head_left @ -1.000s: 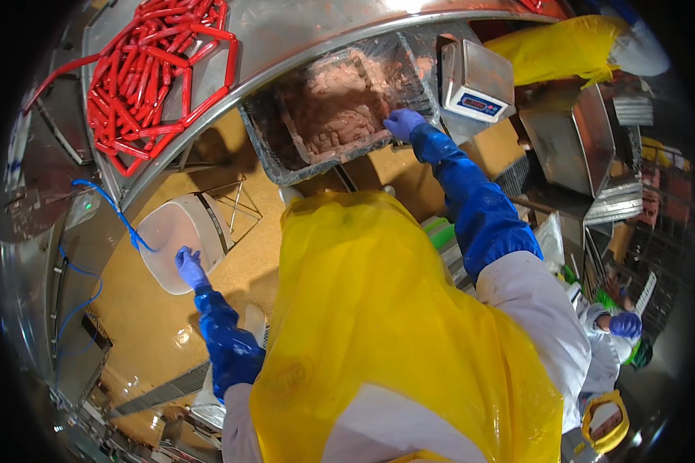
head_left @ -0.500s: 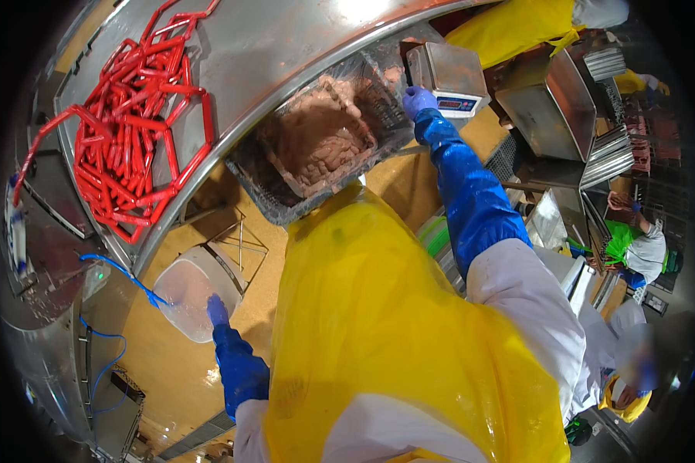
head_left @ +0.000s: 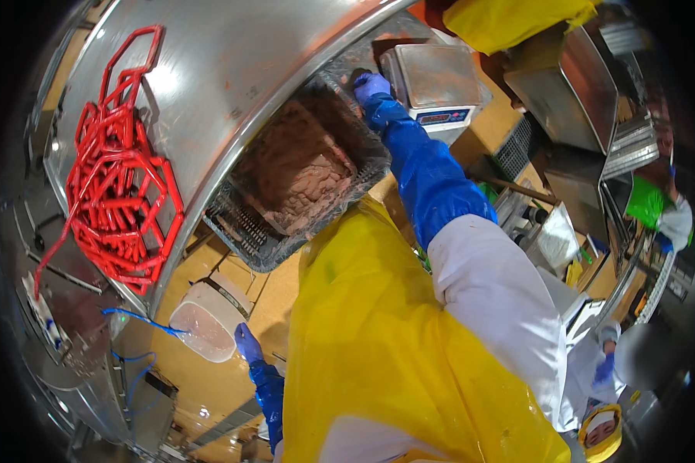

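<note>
Right hand point(head_left: 372, 85), blue-gloved, grips far rim of grey crate point(head_left: 239, 224) holding minced meat point(head_left: 297, 174); crate sits at edge of steel table point(head_left: 232, 69), beside scale point(head_left: 432, 81). Left hand point(head_left: 247, 341) hangs low, fingers loose, touching nothing, near white bucket point(head_left: 205, 328). I judge step: repositioning crate. Next move calls for steady pull, second hand on near rim. Red links point(head_left: 120, 193) lie well apart.

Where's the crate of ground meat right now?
In the head view, the grey crate of ground meat sits centre, at the steel table edge, right of the red sausage links; the right hand grips its far corner beside the scale.
</note>
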### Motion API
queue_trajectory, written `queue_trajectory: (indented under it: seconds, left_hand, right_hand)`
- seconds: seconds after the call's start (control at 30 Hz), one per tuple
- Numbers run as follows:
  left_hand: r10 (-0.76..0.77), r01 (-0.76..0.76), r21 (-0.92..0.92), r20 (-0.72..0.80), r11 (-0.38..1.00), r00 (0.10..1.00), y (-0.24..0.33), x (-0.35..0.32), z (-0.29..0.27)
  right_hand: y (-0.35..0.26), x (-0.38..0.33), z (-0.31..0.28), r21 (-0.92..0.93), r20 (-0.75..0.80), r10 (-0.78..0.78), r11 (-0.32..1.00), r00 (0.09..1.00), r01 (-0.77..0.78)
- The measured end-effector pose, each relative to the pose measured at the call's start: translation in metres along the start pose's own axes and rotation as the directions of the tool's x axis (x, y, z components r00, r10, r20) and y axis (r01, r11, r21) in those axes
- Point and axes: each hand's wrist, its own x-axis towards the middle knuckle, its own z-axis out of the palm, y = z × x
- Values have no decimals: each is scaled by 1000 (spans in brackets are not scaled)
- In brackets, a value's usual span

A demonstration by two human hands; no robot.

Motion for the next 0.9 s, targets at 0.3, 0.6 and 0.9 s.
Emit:
queue_trajectory:
  seconds: [0.3,0.6,0.9]
  left_hand:
    - [82,-126,-165,-251,978,965,-22,101,-31]
    - [375,-278,-483,116,830,920,-14,151,-10]
    - [902,-255,-876,431,409,-33,176,-123,-200]
  right_hand:
    - [-104,-161,-36,-337,703,-78,839,707,428]
    - [-215,-323,50,364,749,-218,925,626,-113]
    - [-378,-438,-104,445,895,-445,895,9,-18]
